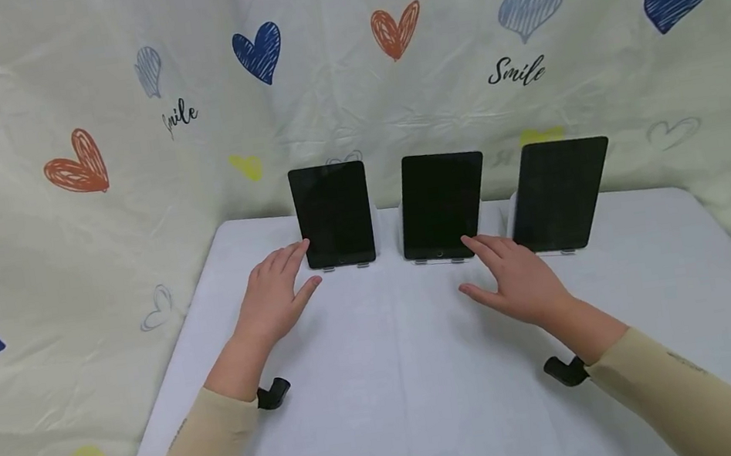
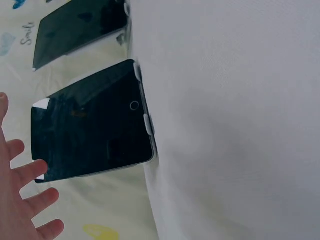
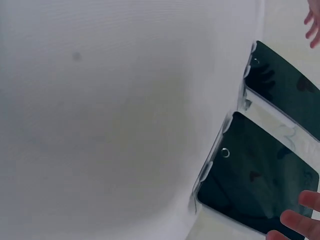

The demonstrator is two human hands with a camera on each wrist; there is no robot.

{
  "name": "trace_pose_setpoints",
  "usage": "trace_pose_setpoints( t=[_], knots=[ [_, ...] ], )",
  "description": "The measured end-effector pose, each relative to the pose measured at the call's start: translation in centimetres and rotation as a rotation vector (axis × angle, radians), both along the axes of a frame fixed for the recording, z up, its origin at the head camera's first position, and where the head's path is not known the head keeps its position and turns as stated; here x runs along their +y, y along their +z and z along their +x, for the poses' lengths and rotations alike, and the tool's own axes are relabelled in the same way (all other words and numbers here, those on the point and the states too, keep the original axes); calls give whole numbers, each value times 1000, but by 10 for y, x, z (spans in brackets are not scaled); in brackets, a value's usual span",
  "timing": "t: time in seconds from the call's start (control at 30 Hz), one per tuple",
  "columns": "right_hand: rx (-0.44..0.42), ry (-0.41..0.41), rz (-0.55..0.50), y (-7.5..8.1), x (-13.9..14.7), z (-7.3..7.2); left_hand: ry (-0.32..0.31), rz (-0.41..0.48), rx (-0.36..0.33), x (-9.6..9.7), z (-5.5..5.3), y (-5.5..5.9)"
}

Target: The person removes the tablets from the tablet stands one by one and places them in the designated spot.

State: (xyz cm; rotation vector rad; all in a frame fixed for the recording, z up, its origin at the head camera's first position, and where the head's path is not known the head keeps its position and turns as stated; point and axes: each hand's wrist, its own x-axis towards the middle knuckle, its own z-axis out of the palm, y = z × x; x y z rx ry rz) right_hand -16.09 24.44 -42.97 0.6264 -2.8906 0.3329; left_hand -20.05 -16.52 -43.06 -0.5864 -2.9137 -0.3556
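Tablets stand in a row along the far side of the table (image 1: 391, 411), before the backdrop (image 1: 350, 117): the left tablet (image 1: 336, 215), the middle tablet (image 1: 443, 205) and the right tablet (image 1: 566, 193). As far as setting out goes, the work looks done: all three lean back, and small lips (image 2: 148, 125) show at the near, lower edge. Every screen looks dark, with only reflections on it. Neither hand grips anything, so any handling looks left to do. The left hand (image 1: 271, 292) is spread, its fingers apart and fairly straight, near and to the left of the left tablet; one fingertip overlaps that tablet's left edge, though whether it touches I cannot tell. The right hand (image 1: 520, 276) is also spread, thumb well away from the fingers, on the near side of the middle and right tablets. Its fingertips overlap the middle one's lower right corner, and contact is again unclear. No tablet looks lifted or laid flat.
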Motion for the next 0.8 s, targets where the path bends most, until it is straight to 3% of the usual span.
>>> trace_pose_setpoints(
  t=[0.8],
  knots=[
    [-107, -74, -113, -4, -52, -37, 70, 84, -83, -5, -27, -8]
  ],
)
